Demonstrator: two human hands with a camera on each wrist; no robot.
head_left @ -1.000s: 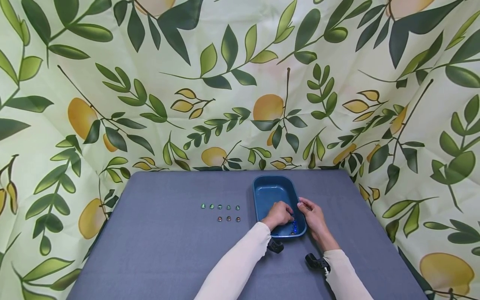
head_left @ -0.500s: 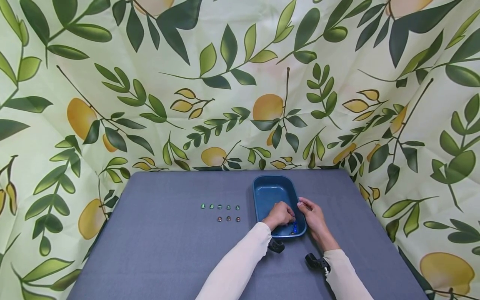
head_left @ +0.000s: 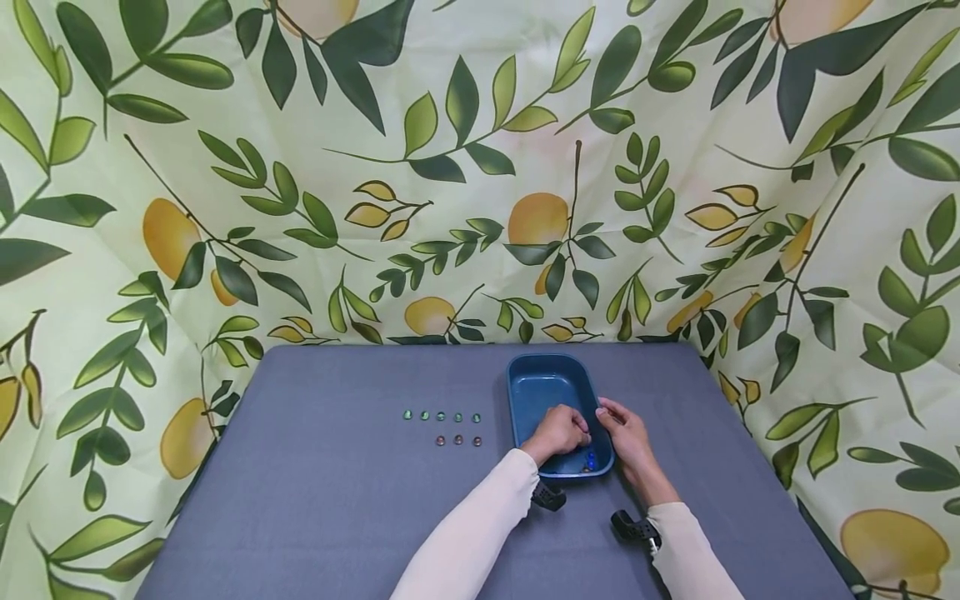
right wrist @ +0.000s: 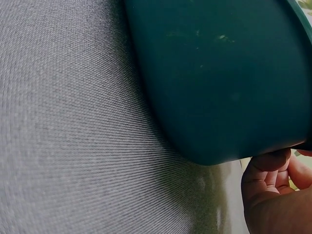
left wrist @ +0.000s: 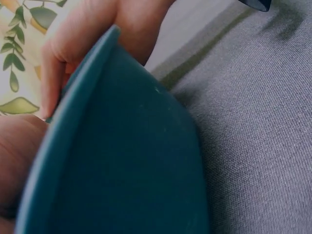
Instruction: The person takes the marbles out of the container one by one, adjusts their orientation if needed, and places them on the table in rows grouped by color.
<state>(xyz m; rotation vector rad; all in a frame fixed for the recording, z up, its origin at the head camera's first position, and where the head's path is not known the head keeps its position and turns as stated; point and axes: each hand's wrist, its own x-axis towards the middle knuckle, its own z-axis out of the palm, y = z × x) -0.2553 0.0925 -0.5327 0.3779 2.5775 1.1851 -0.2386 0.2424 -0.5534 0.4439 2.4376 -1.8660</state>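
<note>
A deep blue rectangular tray lies on the table, its outer wall filling much of both wrist views. My left hand reaches inside, fingers curled down close above the small blue marbles at the near right corner. I cannot tell whether a marble sits between its fingertips. Beside the blue ones shows a brownish marble. My right hand grips the tray's right rim between thumb and fingers; the right wrist view has this hand at the tray's edge.
Left of the tray, several green marbles form a straight row on the grey-blue tablecloth. A shorter row of three reddish-brown marbles lies just nearer. Leaf-and-fruit patterned cloth hangs behind and at both sides.
Less blue shows below my left fingertips than before, and the left hand has shifted only slightly. My right hand keeps its grip on the rim. The head view has tilted a little.
</note>
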